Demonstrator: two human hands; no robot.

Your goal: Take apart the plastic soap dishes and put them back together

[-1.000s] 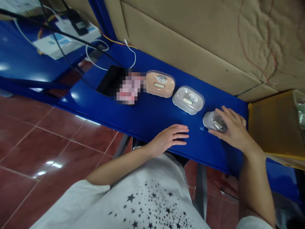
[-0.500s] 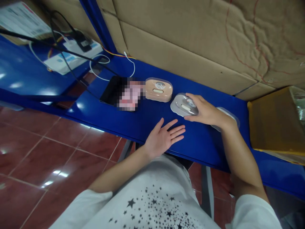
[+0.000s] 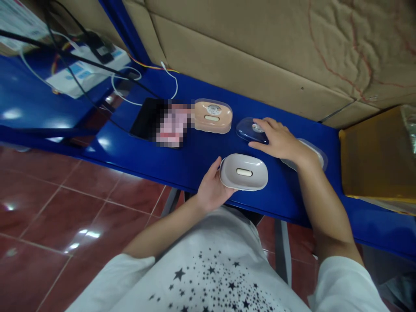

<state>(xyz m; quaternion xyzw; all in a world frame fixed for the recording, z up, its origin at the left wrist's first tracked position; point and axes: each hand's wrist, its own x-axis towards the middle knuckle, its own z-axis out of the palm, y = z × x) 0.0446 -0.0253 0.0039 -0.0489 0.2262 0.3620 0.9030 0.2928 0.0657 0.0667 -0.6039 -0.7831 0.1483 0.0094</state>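
My left hand cups the left end of a grey soap box base near the front edge of the blue shelf. My right hand lies flat on a clear plastic lid resting on the shelf behind that base. A peach soap box with its clear lid on stands to the left of the lid. Another grey soap box sits partly hidden behind my right wrist.
A dark tablet with a blurred pink patch lies left of the peach box. White and black cables and a power strip are at the far left. Cardboard backs the shelf. A yellow bin stands at the right.
The grey box has come apart: its base moved toward me into my left hand, and its clear lid stayed on the shelf under my right hand.
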